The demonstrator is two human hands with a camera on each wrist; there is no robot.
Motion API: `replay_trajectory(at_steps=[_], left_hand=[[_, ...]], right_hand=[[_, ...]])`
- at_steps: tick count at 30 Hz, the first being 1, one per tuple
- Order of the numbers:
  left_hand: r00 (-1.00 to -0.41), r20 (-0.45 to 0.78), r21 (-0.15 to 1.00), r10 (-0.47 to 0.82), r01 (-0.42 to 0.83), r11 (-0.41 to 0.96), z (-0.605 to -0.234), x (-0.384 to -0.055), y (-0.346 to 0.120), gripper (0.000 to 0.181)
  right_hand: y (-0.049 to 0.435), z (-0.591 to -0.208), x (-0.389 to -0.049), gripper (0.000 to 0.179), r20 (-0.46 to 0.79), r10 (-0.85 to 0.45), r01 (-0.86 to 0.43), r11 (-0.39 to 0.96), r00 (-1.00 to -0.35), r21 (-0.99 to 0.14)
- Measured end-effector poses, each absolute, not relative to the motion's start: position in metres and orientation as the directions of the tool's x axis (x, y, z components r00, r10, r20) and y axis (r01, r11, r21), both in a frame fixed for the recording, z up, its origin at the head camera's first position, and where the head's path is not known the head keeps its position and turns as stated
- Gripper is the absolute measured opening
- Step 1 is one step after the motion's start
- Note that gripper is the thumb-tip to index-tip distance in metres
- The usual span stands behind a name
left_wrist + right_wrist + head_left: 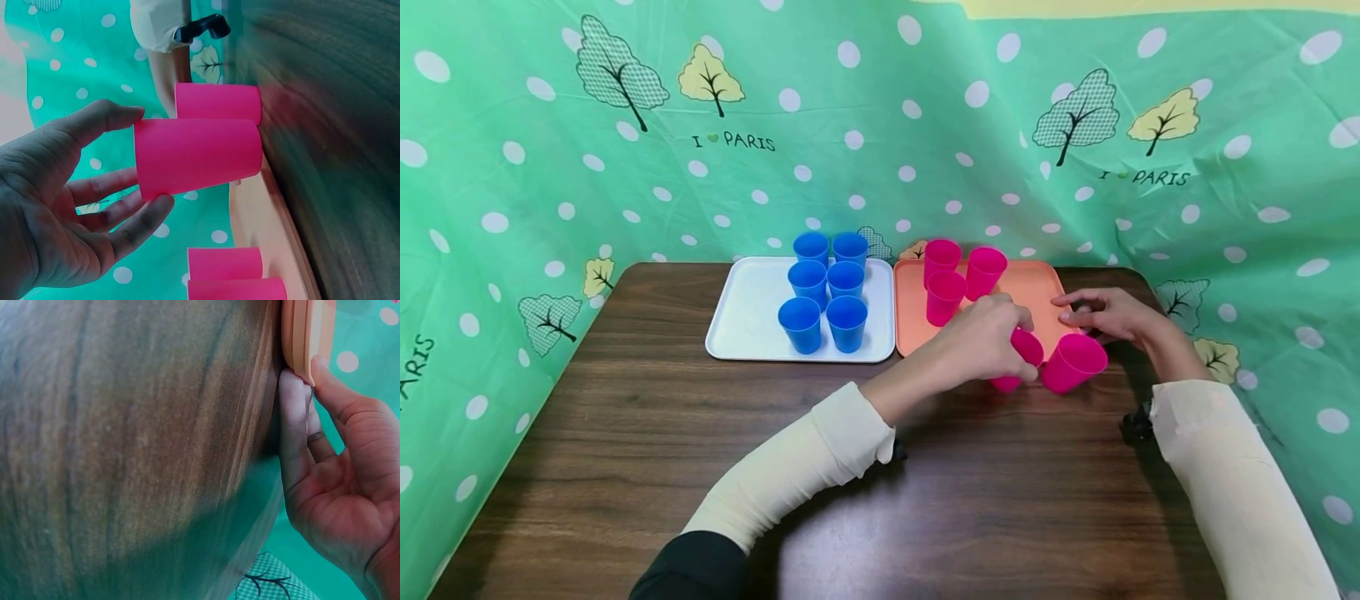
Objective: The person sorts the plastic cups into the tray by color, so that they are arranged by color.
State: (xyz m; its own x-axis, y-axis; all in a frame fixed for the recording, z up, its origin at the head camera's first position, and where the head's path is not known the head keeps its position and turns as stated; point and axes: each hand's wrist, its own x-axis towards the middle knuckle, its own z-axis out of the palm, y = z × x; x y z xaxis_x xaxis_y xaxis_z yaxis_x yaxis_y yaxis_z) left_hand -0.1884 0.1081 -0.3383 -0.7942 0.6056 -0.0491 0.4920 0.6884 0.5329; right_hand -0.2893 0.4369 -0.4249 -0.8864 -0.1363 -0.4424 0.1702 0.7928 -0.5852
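My left hand point(988, 340) grips a pink cup point(1027, 346) by its rim, near the front edge of the orange tray point(1030, 287). In the left wrist view, thumb and fingers lie on opposite sides of this tapered cup point(197, 156). Just right of it, another pink cup point(1075, 364) stands at the tray's front right corner. Farther back on the same tray are three more pink cups point(946, 297). My right hand point(1108, 315) pinches the tray's right edge; in the right wrist view, the thumb and a finger lie on either side of the rim point(304, 344).
A white tray point(748, 321) adjoins the orange one on the left, bearing several blue cups point(847, 323) in two columns. Both trays sit toward the back of a dark wooden table point(985, 492). Behind it hangs a green dotted cloth point(910, 150).
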Motion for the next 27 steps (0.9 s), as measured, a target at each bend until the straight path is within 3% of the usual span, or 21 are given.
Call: replay_trajectory(at_steps=[8,27], left_hand=[[-0.835,-0.016,0.518,0.550,0.464,0.719,-0.336,-0.198,0.108,0.071],[-0.869,0.052,0.419,0.492,0.466,0.779,-0.340,-0.216,0.114,0.071]], right_hand=[[0.437,-0.424,-0.290,0.071,-0.446,-0.138,0.165,0.801,-0.884,-0.576],[0.437,-0.424,-0.289,0.069,-0.442,-0.138,0.156,0.810,-0.886,-0.565]])
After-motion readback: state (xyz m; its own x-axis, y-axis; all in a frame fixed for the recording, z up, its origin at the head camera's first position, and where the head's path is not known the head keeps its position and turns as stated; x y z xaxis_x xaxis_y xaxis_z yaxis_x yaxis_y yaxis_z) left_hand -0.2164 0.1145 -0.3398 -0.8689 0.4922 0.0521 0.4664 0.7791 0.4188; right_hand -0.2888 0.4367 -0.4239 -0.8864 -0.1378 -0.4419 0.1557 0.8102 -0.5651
